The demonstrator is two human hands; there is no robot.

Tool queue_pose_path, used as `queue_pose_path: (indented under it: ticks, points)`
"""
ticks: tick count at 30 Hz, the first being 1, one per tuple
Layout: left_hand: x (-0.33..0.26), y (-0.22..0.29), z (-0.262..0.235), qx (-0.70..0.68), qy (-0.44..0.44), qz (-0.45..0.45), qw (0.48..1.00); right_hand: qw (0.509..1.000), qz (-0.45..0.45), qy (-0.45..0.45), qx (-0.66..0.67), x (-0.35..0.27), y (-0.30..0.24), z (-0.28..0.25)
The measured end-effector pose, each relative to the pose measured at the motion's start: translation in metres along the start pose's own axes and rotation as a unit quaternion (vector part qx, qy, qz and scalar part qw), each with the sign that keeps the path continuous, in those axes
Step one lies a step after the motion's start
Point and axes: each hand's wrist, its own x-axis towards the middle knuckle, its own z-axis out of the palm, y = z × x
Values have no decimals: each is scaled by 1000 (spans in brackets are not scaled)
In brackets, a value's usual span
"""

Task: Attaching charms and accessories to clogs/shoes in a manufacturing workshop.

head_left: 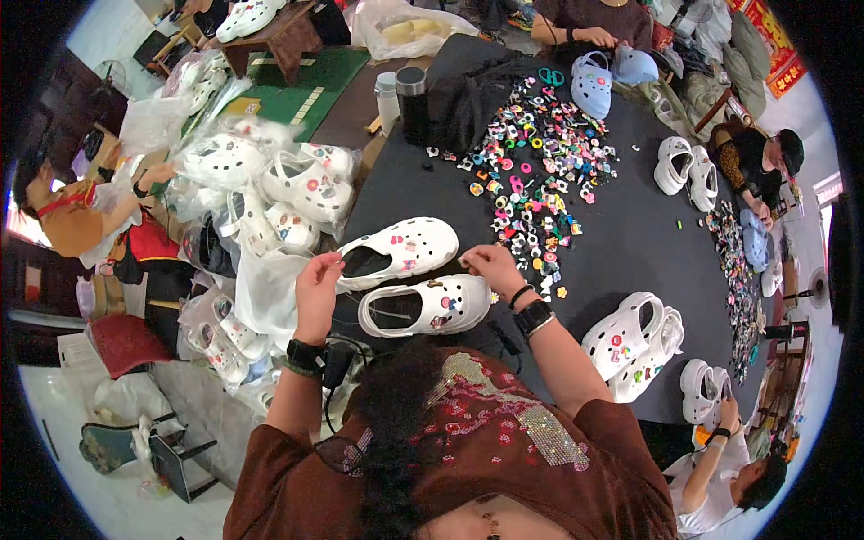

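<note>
While 2 glossy white clogs (409, 279) lie on black felt, left hand (318, 270) pinched (contents unclear), right hand (490, 263) grip closed on toe.

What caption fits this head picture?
Two hands at white clogs beside a pile of colourful charms.

Both bare forearms enter from the lower edge and extend upward, elbows bent. The left hand (319, 273) is raised with its fingers curled loosely inward, thumb and fingertips drawn close together near the top. The right hand (490, 264) lies lower and farther forward, palm down, fingers bent toward the left in a pinch. Each wrist carries a dark band; the right wrist carries two.
</note>
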Motion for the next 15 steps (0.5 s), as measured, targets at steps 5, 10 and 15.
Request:
queue_pose_path:
  ticks: [5,10,15]
  points:
    - [-7,14,-8,37,23,30,999,967,-106,153,-173,-4,-2,-44]
    - [-2,26,-23,-16,52,70,996,868,-179,169,-430,-14,-12,-43]
    - [0,27,-41,-148,41,60,986,893,-335,-87,-286,-19,-94,20]
